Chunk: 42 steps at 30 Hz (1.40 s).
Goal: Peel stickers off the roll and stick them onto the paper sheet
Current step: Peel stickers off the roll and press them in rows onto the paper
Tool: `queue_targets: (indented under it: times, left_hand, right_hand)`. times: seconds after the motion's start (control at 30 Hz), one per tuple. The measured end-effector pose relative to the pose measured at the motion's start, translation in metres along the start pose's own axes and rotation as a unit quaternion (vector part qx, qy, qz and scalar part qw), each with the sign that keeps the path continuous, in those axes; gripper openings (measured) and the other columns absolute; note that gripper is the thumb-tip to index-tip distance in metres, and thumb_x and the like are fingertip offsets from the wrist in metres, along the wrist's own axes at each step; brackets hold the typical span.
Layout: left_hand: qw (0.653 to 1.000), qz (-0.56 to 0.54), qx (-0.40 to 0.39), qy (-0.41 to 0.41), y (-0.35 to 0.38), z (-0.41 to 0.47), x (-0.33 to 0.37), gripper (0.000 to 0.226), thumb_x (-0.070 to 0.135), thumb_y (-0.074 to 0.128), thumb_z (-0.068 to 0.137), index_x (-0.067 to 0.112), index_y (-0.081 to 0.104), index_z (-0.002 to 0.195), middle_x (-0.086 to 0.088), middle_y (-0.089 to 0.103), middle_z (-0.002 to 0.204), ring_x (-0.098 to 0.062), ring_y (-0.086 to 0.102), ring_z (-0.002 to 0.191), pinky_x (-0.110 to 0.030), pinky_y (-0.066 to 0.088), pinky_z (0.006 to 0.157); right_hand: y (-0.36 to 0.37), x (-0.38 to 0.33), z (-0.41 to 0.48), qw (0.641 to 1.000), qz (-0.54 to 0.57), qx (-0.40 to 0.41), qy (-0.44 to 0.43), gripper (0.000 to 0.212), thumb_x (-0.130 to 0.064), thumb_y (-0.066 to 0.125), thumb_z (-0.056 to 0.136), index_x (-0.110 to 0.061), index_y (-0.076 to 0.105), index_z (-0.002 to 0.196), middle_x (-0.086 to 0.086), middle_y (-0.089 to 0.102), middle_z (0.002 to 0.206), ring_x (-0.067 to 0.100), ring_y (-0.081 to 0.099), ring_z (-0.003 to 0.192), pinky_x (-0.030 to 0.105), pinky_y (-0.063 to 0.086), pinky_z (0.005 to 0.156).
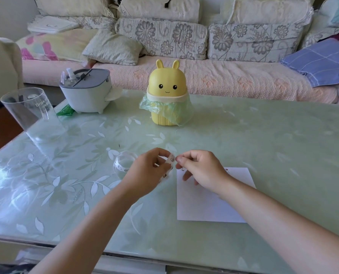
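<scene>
A clear sticker roll (pixel 123 162) with small cartoon prints lies on the green table, just left of my left hand (pixel 147 173). That hand pinches the roll's loose strip (pixel 170 165), which curls over its fingers. My right hand (pixel 199 167) has thumb and forefinger closed at the strip's tip, on a small sticker that is mostly hidden. The white paper sheet (pixel 208 202) lies flat under and right of my right hand. Small stickers (pixel 226 171) sit near its top edge, partly hidden by the hand.
A yellow bunny-shaped bin (pixel 167 89) with a green bag stands at the table's middle back. A grey-lidded white container (pixel 89 91) and a clear plastic cup (pixel 29 113) are at the back left. The table's front edge (pixel 125 256) is near me. A sofa runs behind.
</scene>
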<state>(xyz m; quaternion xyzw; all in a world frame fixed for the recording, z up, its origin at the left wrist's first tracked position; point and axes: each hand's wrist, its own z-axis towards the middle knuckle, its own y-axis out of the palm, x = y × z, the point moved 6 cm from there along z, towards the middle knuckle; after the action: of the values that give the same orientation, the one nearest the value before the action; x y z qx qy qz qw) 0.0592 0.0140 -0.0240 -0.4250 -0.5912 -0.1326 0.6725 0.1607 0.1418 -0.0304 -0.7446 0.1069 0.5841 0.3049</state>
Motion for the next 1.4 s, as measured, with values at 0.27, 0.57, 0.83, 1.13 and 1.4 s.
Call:
queue_targets:
  times: [0.27,0.57,0.83,1.13,1.4]
  left_hand:
    - [0.997,-0.057,-0.042,-0.004,0.009,-0.004,0.005,0.031,0.008,0.063,0.092,0.03,0.064,0.114,-0.003,0.069,0.087,-0.015,0.064,0.072,-0.032,0.052,0.062]
    - [0.993,-0.109,0.028,-0.043,0.005,-0.002,0.005,0.024,0.021,0.062,0.092,-0.002,0.066,0.091,0.004,0.063,0.065,-0.005,0.056,0.055,-0.021,0.047,0.063]
    - [0.987,-0.138,0.04,-0.079,0.005,-0.002,0.001,0.024,0.022,0.06,0.092,0.002,0.071,0.085,-0.006,0.071,0.072,-0.013,0.062,0.061,-0.03,0.052,0.07]
    - [0.978,-0.171,0.052,-0.104,0.003,0.001,-0.007,0.019,0.02,0.066,0.084,0.01,0.074,0.07,-0.006,0.066,0.068,-0.018,0.062,0.066,-0.032,0.053,0.072]
    - [0.974,-0.175,0.068,-0.126,0.003,0.0,-0.009,0.018,0.017,0.065,0.083,0.005,0.073,0.072,-0.007,0.066,0.067,-0.018,0.063,0.065,-0.032,0.054,0.072]
  right_hand:
    - [-0.008,-0.007,0.001,0.997,0.074,0.025,-0.03,0.011,-0.012,0.067,0.092,-0.016,0.062,0.102,-0.003,0.073,0.08,0.015,0.064,0.058,0.026,0.04,0.05]
    - [-0.004,-0.016,0.0,0.986,-0.039,0.027,-0.158,0.013,-0.017,0.074,0.088,-0.027,0.067,0.084,-0.008,0.067,0.072,0.019,0.062,0.058,0.041,0.056,0.068]
    - [-0.004,-0.015,-0.004,0.98,-0.069,0.059,-0.177,0.011,-0.023,0.081,0.082,-0.031,0.073,0.084,-0.014,0.069,0.075,0.009,0.053,0.057,0.033,0.054,0.063]
    - [-0.002,-0.029,-0.019,0.919,-0.236,0.131,-0.288,0.01,-0.027,0.079,0.083,-0.034,0.077,0.09,-0.027,0.059,0.068,0.001,0.052,0.058,0.016,0.036,0.055]
    - [0.002,-0.03,-0.021,0.906,-0.259,0.126,-0.311,0.008,-0.026,0.074,0.085,-0.031,0.07,0.081,-0.019,0.058,0.074,0.002,0.049,0.059,0.02,0.038,0.053]
